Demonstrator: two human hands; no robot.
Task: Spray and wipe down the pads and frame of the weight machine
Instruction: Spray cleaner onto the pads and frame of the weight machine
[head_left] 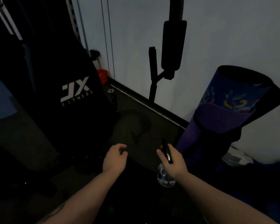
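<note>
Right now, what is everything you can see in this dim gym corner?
Weight machine shroud: one, black with white logo, left.
Padded arm: one, black, hanging by the wall.
Handle bar: one, black, beside that pad.
Cables: two, dark, along the wall.
Rolled mats: two, blue-patterned and purple, right corner.
Red object: one, behind the machine.
Spray bottle: one, clear with black head, in right hand.
Left hand: empty, fingers relaxed.
Right hand: holds bottle.

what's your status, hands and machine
Right hand grips spray bottle. Left hand loose, holding nothing. Arm pad ahead, untouched. Rolled mat close on right.
</note>
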